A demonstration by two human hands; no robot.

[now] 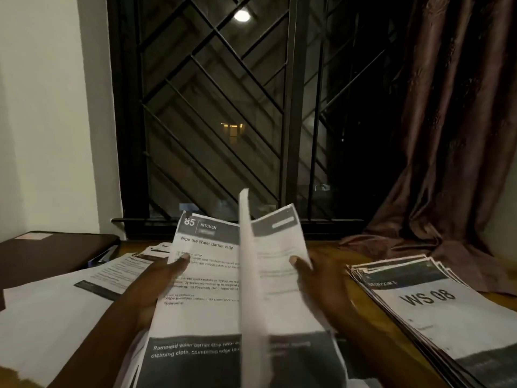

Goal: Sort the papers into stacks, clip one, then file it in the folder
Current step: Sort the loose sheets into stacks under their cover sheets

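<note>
2 hands up at centre, both on 1 bundle of printed papers (223,317) held open like a book over the wooden table (503,300). Left hand (156,287) clamps the bundle's left half: thumb pressed on top of the "85 KITCHEN" sheet (204,275), other fingers hidden underneath. Right hand (321,287) clamps the right half, thumb on top of the right-side sheet (279,256), fingers behind the paper, out of view. Btwn the 2 thumbs, 1 sheet stands edge-on (249,275), blurred, so 3 sheet faces can be told apart in the bundle; total pg count can't be read. Bottom of the bundle shows a dark printed band w/ white text. To the right, apart from the hands, 1 fanned stack lies flat on the table, top pg marked "WS 08" (436,303) w/ a "BEDROOM" header; edges of several sheets show under it, no. unclear. To the left, loose sheets (56,309) lie spread and overlapping, at least 3, some w/ dark header bars; the left forearm passes over them. Far left, 1 dark folder (50,256) lies closed and flat, pale label on its cover, loose sheets touching its near edge. Behind: 1 window w/ diagonal metal grille (223,107), dark outside, 1 round light reflected in the glass; 1 brown curtain (453,135) at right, its hem pooled on the table's far edge; pale wall (42,107) at left.
</note>
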